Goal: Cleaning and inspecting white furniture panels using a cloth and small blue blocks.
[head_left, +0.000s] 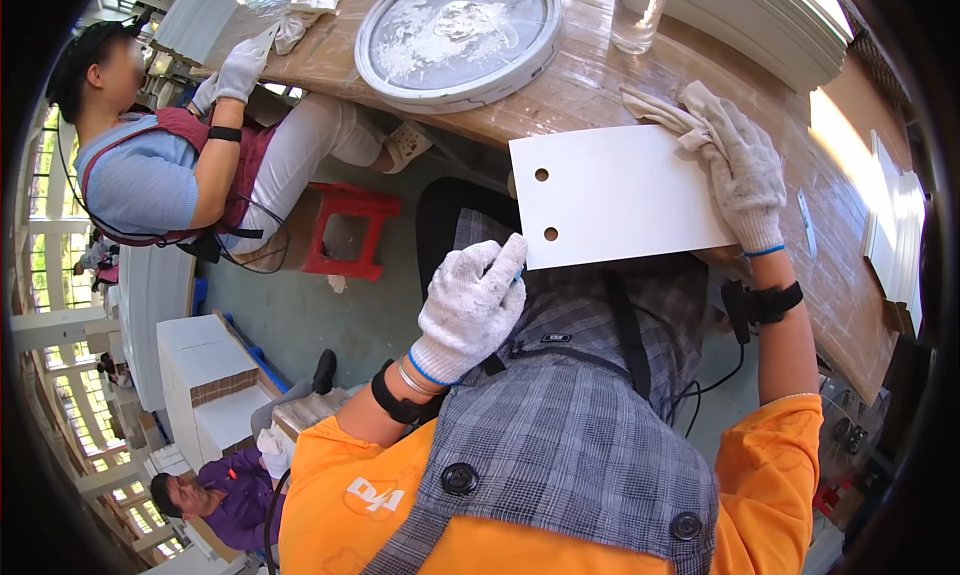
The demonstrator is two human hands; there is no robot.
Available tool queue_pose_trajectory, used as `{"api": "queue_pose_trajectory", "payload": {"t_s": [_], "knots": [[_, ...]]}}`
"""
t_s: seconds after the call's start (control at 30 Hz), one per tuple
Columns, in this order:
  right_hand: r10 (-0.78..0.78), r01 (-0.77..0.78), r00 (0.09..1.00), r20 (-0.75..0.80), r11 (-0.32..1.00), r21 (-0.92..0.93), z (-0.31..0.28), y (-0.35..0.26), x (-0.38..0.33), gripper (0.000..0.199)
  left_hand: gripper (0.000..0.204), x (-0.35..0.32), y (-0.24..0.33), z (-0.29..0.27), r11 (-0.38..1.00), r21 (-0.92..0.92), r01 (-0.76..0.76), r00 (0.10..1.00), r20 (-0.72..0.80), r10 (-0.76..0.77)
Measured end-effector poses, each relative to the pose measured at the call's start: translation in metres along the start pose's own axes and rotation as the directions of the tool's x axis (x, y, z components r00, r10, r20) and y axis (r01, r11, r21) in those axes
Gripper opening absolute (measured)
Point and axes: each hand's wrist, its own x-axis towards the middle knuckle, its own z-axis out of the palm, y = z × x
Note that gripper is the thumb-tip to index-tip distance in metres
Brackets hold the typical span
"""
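Observation:
A white rectangular panel (620,195) with two round holes near its left end juts over the table's near edge, above my lap. My right hand (738,170), in a whitish knit glove, lies at the panel's right end, closed on a crumpled beige cloth (665,115) that rests along the far edge. My left hand (470,310), gloved too, is closed just off the panel's near left corner, its fingertips very close to that corner. A small blue bit shows between those fingers; what it belongs to is hidden.
On the wooden table (590,80) stand a round grey lid (372,35) smeared with white paste and a clear container (640,13). Stacked white panels (760,25) lie at the far right. A co-worker (150,165) sits at left by a red stool (375,230); another person (235,490) is lower left.

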Motion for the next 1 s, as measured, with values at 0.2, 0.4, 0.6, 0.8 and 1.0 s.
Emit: {"api": "queue_pose_trajectory", "payload": {"t_s": [0.2,0.4,0.6,0.8,1.0], "knots": [[-0.006,0.006,1.000,0.004,1.000,0.000,0.0005,0.0001,0.0003,0.049,0.056,-0.0002,0.0008,0.0039,0.999,-0.020,-0.026,1.000,0.005,0.026],[-0.007,0.007,1.000,0.000,1.000,0.004,0.0014,0.0012,-0.0006,0.048,0.056,-0.0010,0.0011,0.0016,0.999,-0.043,-0.019,1.000,-0.007,0.019],[-0.018,0.018,1.000,-0.006,1.000,0.007,0.0019,0.0004,-0.0002,0.049,0.057,-0.0043,-0.0008,0.0033,1.000,0.016,-0.025,1.000,0.002,0.025],[-0.005,0.005,1.000,-0.004,1.000,-0.002,0.0007,0.0011,-0.0010,0.049,0.056,-0.0020,0.0005,0.0033,0.998,-0.055,-0.040,0.999,0.001,0.040],[0.002,-0.002,1.000,0.017,1.000,-0.012,0.0005,-0.0009,-0.0002,0.050,0.058,-0.0038,-0.0055,0.0012,0.999,0.001,-0.037,0.999,-0.005,0.037]]}}
